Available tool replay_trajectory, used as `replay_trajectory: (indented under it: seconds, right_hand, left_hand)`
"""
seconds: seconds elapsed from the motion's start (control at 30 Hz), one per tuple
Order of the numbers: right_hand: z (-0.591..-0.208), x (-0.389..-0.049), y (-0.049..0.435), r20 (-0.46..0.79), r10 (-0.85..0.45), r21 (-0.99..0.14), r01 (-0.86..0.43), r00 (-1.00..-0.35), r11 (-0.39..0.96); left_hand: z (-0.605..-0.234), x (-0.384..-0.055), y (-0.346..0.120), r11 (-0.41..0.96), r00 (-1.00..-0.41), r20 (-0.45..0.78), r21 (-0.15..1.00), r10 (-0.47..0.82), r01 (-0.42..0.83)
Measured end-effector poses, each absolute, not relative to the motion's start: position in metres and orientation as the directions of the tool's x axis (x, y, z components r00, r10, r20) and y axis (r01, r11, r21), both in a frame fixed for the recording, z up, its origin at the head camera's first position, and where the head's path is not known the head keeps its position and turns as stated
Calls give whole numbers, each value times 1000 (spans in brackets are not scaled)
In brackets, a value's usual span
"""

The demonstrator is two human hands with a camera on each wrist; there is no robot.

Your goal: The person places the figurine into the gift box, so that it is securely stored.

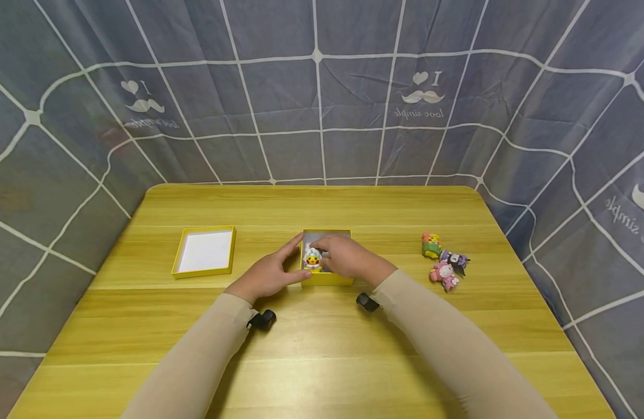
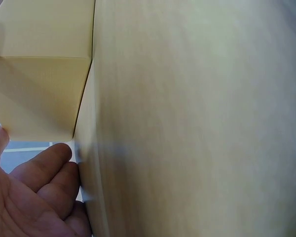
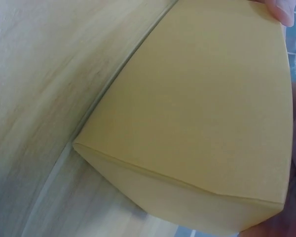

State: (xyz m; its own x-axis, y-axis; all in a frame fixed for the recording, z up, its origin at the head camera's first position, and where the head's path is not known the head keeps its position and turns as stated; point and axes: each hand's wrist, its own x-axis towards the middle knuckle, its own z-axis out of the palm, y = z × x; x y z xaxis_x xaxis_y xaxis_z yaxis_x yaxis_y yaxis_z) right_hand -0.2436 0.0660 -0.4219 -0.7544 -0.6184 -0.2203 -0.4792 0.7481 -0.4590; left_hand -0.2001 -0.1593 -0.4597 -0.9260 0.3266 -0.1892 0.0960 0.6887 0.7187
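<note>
I'm looking down at a yellowish wood-grain counter (image 1: 311, 343), white-lined grey curtain (image 1: 280, 99) rising behind and beside it. Mid-counter, the left hand (image 1: 268, 272) holds the yellow box (image 1: 327, 280) at its left side; the right hand (image 1: 348, 256) pinches a white-hooded figurine (image 1: 313, 260) inside.

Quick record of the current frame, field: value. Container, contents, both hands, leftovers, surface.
container: yellow box, open top up
contents: toy figure with white hood and yellow face, at the box's left side
left hand: left hand at the box's left end, thumb touching the near rim
right hand: right hand over the box, fingers curled at the toy figure
lid: shallow yellow lid, white inside up, left of the box
other toys: green toy, purple toy, pink toy, clustered at right
surface: wooden table
</note>
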Motion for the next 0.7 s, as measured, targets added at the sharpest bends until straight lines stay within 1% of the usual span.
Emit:
replay_trajectory:
  seconds: [0.27,0.47,0.7]
  right_hand:
    - [-422,-242,65,-233,-597,-472,-448,-768,760]
    - [-423,-242,63,-254,-601,-430,-468,-758,772]
    - [-424,-243,63,-256,-602,-419,-474,-756,774]
  left_hand:
    - [-459,-200,-159,695,-925,-191,713,327,98]
    - [-461,-201,-159,695,-928,-186,712,323,99]
    - [-461,-202,-159,700,-928,-186,706,324,103]
